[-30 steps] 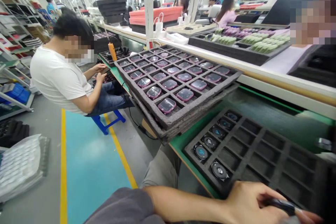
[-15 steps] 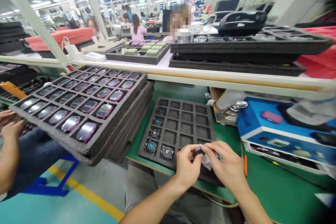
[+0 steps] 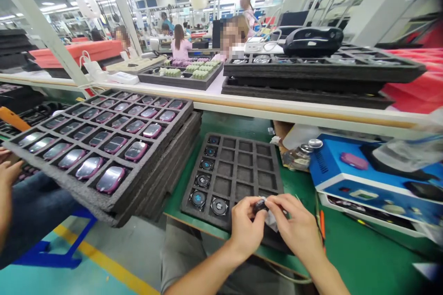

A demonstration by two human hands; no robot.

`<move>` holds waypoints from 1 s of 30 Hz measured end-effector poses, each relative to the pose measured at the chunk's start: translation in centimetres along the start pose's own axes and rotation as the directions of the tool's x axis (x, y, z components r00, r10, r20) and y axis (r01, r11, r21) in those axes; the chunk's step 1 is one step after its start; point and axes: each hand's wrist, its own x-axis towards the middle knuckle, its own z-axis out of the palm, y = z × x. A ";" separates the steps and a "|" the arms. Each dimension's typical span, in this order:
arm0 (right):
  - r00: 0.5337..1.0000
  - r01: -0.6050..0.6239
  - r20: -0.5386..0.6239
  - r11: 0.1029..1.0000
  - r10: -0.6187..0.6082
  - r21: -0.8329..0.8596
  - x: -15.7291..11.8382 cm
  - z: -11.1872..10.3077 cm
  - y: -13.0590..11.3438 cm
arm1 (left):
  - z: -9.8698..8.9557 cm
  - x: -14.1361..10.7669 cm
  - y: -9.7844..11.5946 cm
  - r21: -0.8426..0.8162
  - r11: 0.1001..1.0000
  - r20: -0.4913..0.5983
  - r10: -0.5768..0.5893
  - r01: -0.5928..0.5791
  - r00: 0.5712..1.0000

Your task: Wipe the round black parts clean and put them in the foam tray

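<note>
My left hand [image 3: 246, 226] pinches a small dark round part [image 3: 260, 206] above the near right corner of a black foam tray [image 3: 212, 216]. The fingers of my right hand [image 3: 294, 219] are closed at the same part, with whitish translucent material [image 3: 272, 221] hanging below them. Round black modules, one of them this one [image 3: 219, 206], sit in the tray's left column and one pocket beside it; other visible pockets hold nothing. My hands hide the tray's near right pockets.
Stacked foam trays [image 3: 152, 184] with purple-rimmed watch-like pieces stand left. Another person's hand [image 3: 8, 170] is at the far left edge. A blue box [image 3: 328, 166] and orange-handled tool [image 3: 322, 226] lie right. A shelf [image 3: 311, 117] crosses behind.
The view has shifted slightly, so the tray and bench appear a little lower. Both my hands stay together at the dark part, with only a small change in finger position.
</note>
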 end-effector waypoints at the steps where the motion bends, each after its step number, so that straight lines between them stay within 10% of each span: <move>1: 1.000 0.009 -0.003 1.000 -0.009 -0.016 0.0 0.0 0.0 | 0.0 0.0 -0.1 -0.004 1.000 -0.005 0.002 -0.002 1.000; 13: 0.998 -0.053 -0.025 0.989 0.051 -0.134 0.6 -0.5 -0.3 | 0.6 2.1 -0.8 -0.216 0.972 -0.058 0.079 -0.089 0.995; 20: 0.955 -0.266 -0.112 0.961 0.274 0.076 -0.1 -1.4 0.0 | 0.7 2.3 -1.1 -0.279 0.953 -0.032 0.112 -0.116 0.993; 30: 0.964 -0.233 -0.088 0.957 0.251 0.170 1.2 -0.9 -1.9 | 0.7 2.5 -0.6 -0.255 0.961 -0.022 0.104 -0.106 0.994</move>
